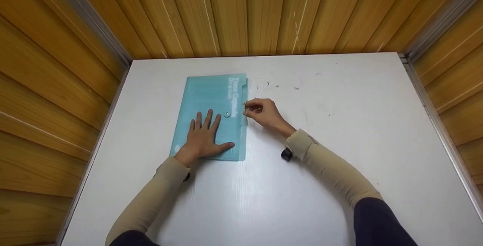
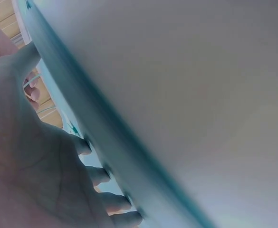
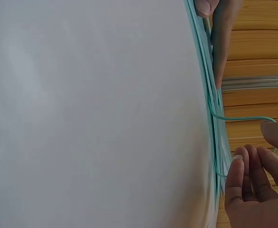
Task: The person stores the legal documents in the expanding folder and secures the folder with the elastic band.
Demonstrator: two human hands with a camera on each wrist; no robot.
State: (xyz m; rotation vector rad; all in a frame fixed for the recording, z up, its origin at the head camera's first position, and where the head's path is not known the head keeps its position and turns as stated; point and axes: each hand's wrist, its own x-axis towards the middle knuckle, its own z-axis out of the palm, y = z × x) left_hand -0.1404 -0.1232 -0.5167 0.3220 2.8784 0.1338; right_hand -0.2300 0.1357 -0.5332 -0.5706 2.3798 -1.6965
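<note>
A light-blue plastic document folder [image 1: 205, 93] with white lettering lies on the white table. My left hand [image 1: 203, 140] rests flat on its near part, fingers spread and thumb pointing right. A round button [image 1: 227, 114] sits on the folder just beyond those fingertips. At the folder's right edge my right hand [image 1: 266, 114] pinches a thin elastic cord. In the right wrist view the green cord [image 3: 245, 118] runs in a loop from the folder's edge to the thumb and fingers. The left wrist view shows the left palm [image 2: 39, 161] over the folder's side [image 2: 81, 95].
The white table [image 1: 339, 155] has small dark marks [image 1: 297, 88] right of the folder. Wood-look panels [image 1: 264, 16] stand behind the table and along both sides. A black device [image 1: 286, 154] is strapped at the right wrist.
</note>
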